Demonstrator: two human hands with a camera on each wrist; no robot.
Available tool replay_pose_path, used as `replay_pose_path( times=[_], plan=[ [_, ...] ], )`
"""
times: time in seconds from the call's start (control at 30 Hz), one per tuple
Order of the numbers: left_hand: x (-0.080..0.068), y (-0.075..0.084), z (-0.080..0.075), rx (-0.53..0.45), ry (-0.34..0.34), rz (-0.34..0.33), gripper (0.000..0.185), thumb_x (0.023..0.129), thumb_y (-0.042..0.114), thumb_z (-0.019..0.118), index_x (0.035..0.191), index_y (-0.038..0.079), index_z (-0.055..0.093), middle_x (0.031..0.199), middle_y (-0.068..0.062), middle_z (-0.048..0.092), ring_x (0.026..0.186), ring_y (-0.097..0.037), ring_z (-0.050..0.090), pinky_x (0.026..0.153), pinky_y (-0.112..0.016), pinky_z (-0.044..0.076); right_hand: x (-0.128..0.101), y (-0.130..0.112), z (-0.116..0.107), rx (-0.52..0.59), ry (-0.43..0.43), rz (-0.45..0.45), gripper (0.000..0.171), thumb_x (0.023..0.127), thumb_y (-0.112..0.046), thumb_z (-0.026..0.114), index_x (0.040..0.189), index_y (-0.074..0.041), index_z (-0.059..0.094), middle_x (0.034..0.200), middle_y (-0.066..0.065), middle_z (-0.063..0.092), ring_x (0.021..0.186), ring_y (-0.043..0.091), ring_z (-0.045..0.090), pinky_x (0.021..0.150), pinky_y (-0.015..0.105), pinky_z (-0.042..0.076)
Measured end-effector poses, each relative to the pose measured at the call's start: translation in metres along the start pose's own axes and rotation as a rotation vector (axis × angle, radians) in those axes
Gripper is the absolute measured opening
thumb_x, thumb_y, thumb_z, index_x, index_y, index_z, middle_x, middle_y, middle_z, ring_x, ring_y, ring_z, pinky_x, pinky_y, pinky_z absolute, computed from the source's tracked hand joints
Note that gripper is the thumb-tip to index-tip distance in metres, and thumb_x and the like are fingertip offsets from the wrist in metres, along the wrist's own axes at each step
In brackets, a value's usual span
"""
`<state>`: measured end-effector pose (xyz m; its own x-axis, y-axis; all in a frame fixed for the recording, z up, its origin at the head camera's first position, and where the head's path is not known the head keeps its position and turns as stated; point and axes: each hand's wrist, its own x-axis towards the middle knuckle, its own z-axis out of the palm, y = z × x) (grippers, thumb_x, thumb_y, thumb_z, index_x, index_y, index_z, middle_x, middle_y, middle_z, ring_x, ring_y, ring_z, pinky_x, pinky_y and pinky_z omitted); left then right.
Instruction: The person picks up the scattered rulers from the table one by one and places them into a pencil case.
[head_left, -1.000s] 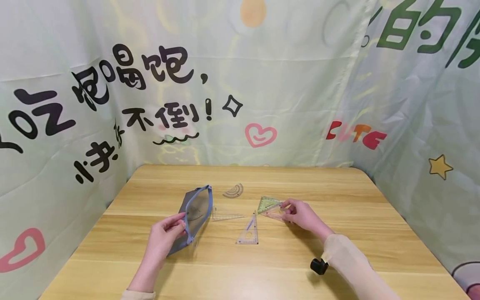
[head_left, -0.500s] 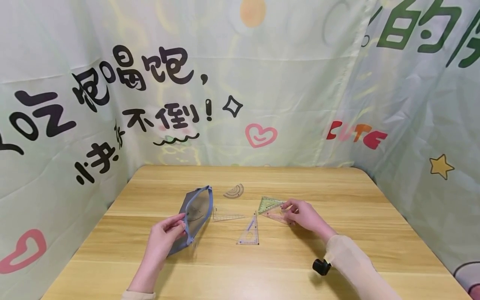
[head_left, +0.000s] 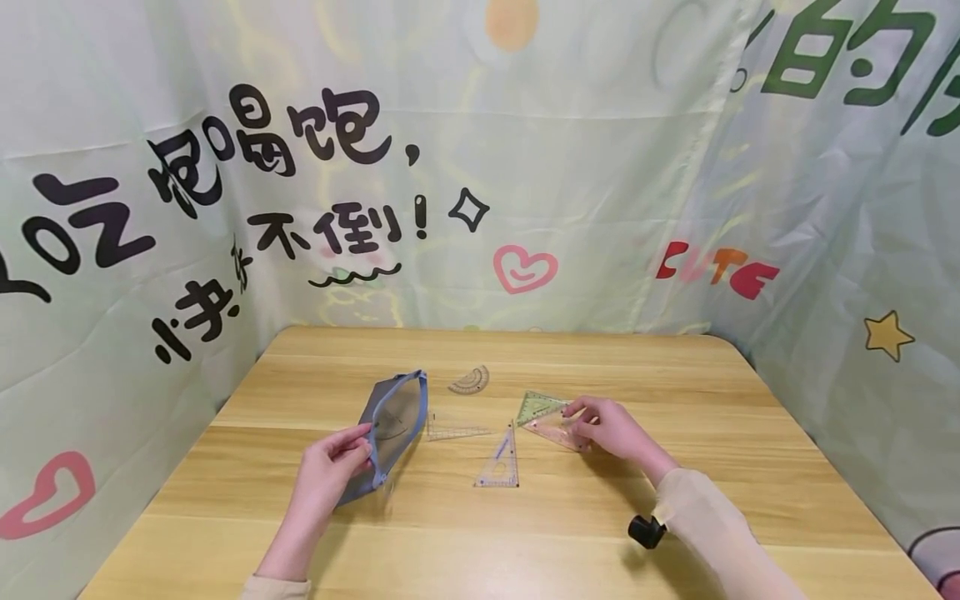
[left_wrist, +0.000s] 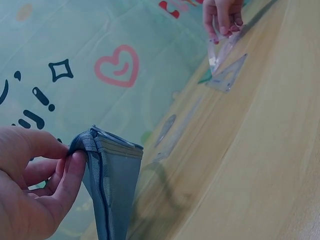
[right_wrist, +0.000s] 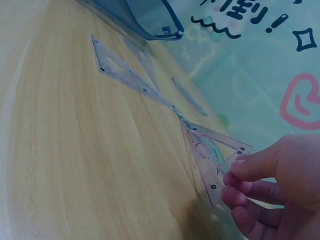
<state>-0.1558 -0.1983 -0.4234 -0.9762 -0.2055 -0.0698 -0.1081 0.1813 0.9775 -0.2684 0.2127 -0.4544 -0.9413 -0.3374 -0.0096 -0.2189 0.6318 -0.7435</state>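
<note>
On the left side of the table, my left hand (head_left: 330, 467) pinches the rim of a blue-grey zip pouch (left_wrist: 117, 185), whose mouth gapes toward the right. My right hand (head_left: 611, 429) pinches a clear pink set square (right_wrist: 197, 160) between thumb and fingertips. That set square is tilted, its held side raised, and overlaps a green set square (head_left: 536, 407) in the head view. A clear set square with blue print (head_left: 498, 467) lies between the hands. Beside the pouch mouth is another transparent set square (head_left: 453, 432), with a small clear protractor (head_left: 469, 381) farther back.
The wooden table (head_left: 480, 542) meets a printed cloth backdrop (head_left: 585, 183) at its back and sides. A black device (head_left: 646, 531) is fixed at the right wrist, just past the cream sleeve (head_left: 701, 508).
The right hand has shifted slightly to the right, and more of the pink set square shows below its fingers. The left hand keeps its grip on the pouch.
</note>
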Motion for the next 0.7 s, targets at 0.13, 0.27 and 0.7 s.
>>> replay_pose_path(
  times=[0.13,0.27,0.7],
  plan=[
    [0.000,0.001,0.000,-0.008,0.007,0.002,0.037,0.095,0.001,0.060,0.131,-0.007,0.059,0.096,-0.002,0.063,0.080,0.000,0.062,0.075,-0.014,0.059,0.000,-0.003,-0.002,0.013,-0.010,0.003,0.020,0.093,-0.001,0.060,0.112,-0.002,0.065,0.082,0.011,0.069,0.063,0.016,0.061,0.054,0.028,0.054],
    [0.000,0.001,0.001,-0.015,0.006,0.007,0.037,0.094,0.001,0.060,0.131,-0.007,0.059,0.095,-0.001,0.063,0.080,0.001,0.062,0.075,-0.014,0.059,0.000,-0.006,-0.004,0.033,-0.012,-0.018,0.021,0.093,0.000,0.059,0.113,-0.001,0.064,0.081,0.011,0.069,0.063,0.019,0.061,0.054,0.031,0.054],
    [0.000,0.002,-0.001,-0.026,-0.013,0.004,0.039,0.094,0.000,0.060,0.132,-0.007,0.057,0.097,-0.002,0.062,0.080,0.000,0.063,0.077,-0.016,0.060,-0.002,-0.014,-0.009,0.072,-0.030,-0.025,0.025,0.095,-0.002,0.058,0.119,0.005,0.059,0.083,0.015,0.068,0.064,0.020,0.065,0.055,0.030,0.054]
  ],
)
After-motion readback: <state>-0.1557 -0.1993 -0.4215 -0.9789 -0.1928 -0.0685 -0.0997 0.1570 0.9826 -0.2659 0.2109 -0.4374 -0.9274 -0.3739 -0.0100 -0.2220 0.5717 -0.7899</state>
